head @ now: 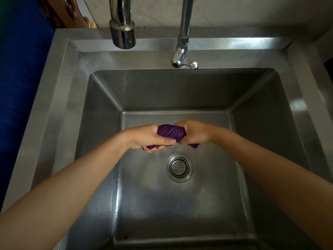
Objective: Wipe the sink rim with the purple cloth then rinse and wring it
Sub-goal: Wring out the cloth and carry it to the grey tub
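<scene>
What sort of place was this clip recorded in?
Probably a kitchen or utility wash area: a deep stainless steel sink with a strainer drain, a wide chrome spout and a slimmer chrome tap behind it, and the left hand and right hand gripping a twisted purple cloth.

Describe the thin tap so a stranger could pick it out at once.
Start at the steel sink and look along its back rim, where two chrome fittings come down. The thin tap is the right-hand one, reaching down to the basin's back edge. Unlike the thick spout to its left, it has a small lever at its side.
</scene>
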